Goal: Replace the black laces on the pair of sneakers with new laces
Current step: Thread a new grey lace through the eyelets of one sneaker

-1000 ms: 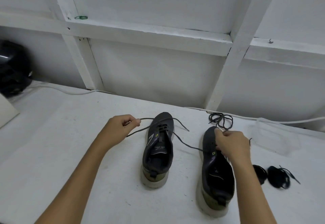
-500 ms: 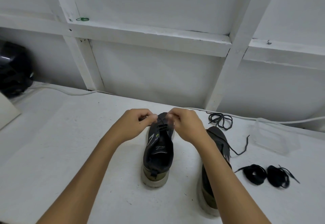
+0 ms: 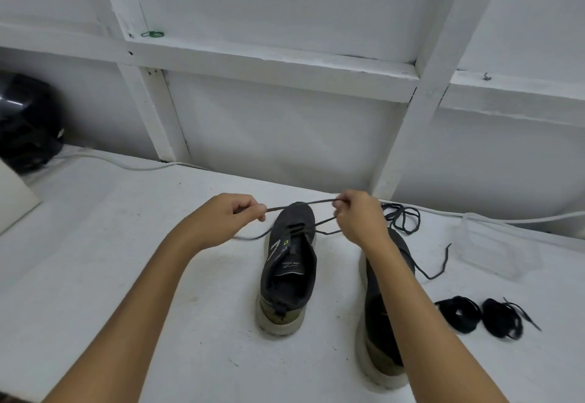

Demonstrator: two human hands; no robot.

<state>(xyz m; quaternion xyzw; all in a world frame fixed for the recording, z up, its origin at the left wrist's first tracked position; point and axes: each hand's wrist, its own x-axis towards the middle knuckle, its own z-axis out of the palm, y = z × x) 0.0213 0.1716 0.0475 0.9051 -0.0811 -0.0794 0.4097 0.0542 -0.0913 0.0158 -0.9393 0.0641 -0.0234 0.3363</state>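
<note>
From the head view: a thin dark lace stretched level between the two hands above the toe of the left-hand sneaker, threaded so far only through the lowest eyelets near the toe, with loose strands trailing off to either side over the white table. Likely light, limp and a touch slick, so no stiffness to push with; best taken near the tips, where the hard ends can be steered into an eyelet, and kept under gentle pull to stop slack from slipping back out. Sneaker itself soft-sided and light enough to shift under a tug, standing upright on its sole, heel toward the camera. Left hand curled, thumb and forefinger pinching the lace at its left end. Right hand likewise curled, fingertips pinching the right end of the same run, with a second strand passing just below the knuckles; exact hold on that lower strand not clear. Hands well apart, one on each side of the toe. Second sneaker just beside the first, partly hidden under the right forearm, apparently without lacing. Beyond it a loose tangle of dark lace near the wall, and to the right two coiled black bundles, near a clear plastic packet. Judged early in the relacing: one shoe barely begun, the other not yet started.
</note>
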